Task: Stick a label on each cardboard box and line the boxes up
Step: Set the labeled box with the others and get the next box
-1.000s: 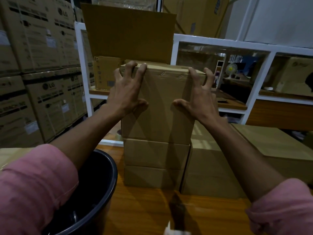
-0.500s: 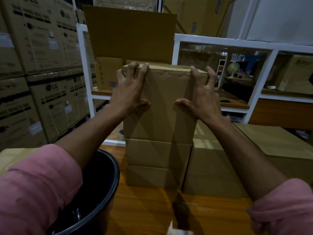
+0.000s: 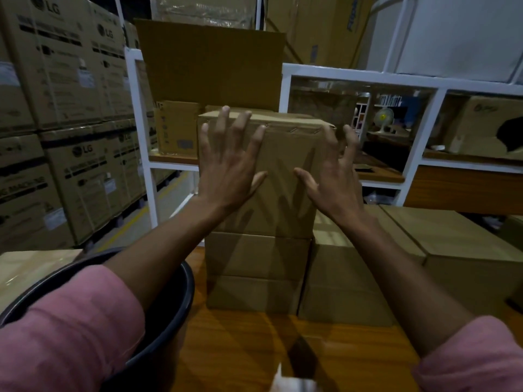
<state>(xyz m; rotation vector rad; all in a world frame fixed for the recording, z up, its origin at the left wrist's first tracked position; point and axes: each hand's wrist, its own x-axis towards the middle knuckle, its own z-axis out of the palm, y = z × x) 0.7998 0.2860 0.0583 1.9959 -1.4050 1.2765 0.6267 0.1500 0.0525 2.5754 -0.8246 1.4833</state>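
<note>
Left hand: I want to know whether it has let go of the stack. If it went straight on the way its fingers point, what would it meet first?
Probably the top box: the left hand points up and forward at its near face. Contact can't be told.

Pink sleeves (image 3: 70, 329), pushed-up cuffs

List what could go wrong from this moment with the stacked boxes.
The top box sits highest on a three-box stack, so an uneven push from the left hand or right hand could tip it off. The black tub sits close beside the left forearm, which could knock it. No label shows on the near face, so labelling may get skipped.
</note>
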